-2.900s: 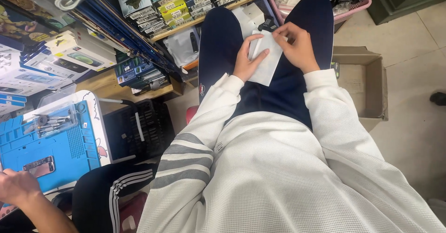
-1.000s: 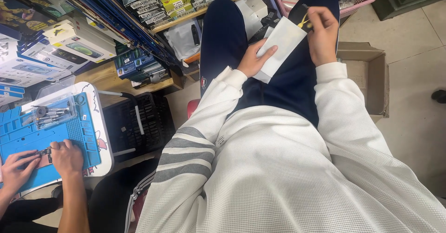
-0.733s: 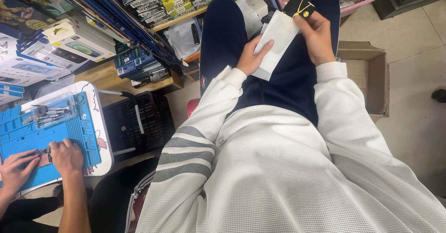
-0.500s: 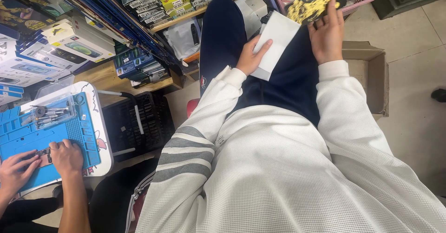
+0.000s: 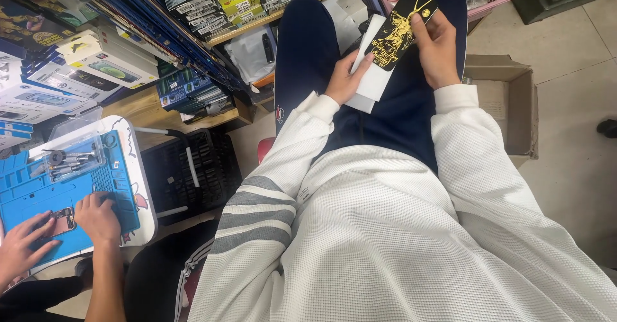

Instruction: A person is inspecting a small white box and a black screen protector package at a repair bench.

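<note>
Fingers of the right hand (image 5: 438,44) pinch the upper end of a black card with gold artwork (image 5: 400,27), thumb across its face, holding it tilted above the lap of dark blue trousers (image 5: 308,52). The left hand (image 5: 347,79), wrist bent up, grips a white envelope (image 5: 371,85) by its lower edge, fingers curled beneath and thumb on top; the card's lower end overlaps the envelope. Half a second ago the card was higher and farther from the envelope, near the pink basket (image 5: 495,0); now it lies against it. At the left, another person's hands (image 5: 96,216) stay on a blue work mat (image 5: 38,193).
</note>
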